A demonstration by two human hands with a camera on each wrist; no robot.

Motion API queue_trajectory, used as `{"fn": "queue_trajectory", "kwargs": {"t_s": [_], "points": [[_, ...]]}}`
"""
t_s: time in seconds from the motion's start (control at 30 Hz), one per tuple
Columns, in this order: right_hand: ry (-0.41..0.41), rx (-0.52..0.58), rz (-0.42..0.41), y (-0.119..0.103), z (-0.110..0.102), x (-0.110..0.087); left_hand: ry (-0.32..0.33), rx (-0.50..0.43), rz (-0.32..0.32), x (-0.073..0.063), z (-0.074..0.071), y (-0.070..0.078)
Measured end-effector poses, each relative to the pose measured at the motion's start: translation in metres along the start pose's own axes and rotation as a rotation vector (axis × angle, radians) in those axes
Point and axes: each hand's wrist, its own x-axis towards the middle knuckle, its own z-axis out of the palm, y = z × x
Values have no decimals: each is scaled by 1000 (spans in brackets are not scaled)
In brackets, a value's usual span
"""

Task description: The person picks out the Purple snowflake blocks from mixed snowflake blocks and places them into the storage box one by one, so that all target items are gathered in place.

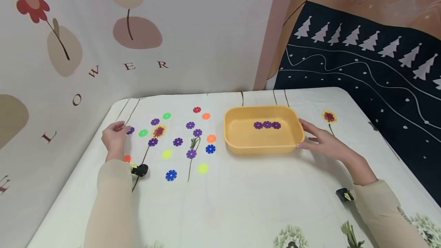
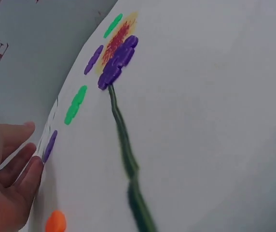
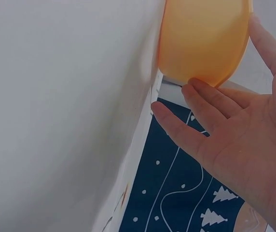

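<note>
In the head view my left hand is at the left of the table, its fingertips right at a purple notched disc. The left wrist view shows the fingers of that hand loosely bent, close beside the purple disc, and nothing held. My right hand touches the right end of a yellow tray. Its fingers are stretched out against the tray wall in the right wrist view, with the thumb spread apart. Three purple discs lie in a row inside the tray.
Several loose discs are spread between the left hand and the tray, among them a green disc, a blue disc, a yellow disc and a red disc. The white tablecloth has printed flowers. Printed curtains stand behind and to the left.
</note>
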Motion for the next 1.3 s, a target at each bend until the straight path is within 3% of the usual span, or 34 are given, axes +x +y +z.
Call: {"fn": "queue_trajectory", "kwargs": {"t_s": [0.1, 0.27, 0.67, 1.0, 1.3], "points": [[-1, -2, 6, -1, 0, 0, -21, 38, 9, 2, 0, -5], [-2, 0, 8, -1, 0, 0, -80, 144, 76, 6, 0, -9], [-7, 11, -10, -3, -1, -1, -84, 351, 160, 1, -4, -4], [-3, 2, -12, -2, -1, -1, -72, 267, 182, -5, -5, 13], [-7, 3, -10, -2, 0, 0, -37, 247, 323, -20, 4, 48]]}}
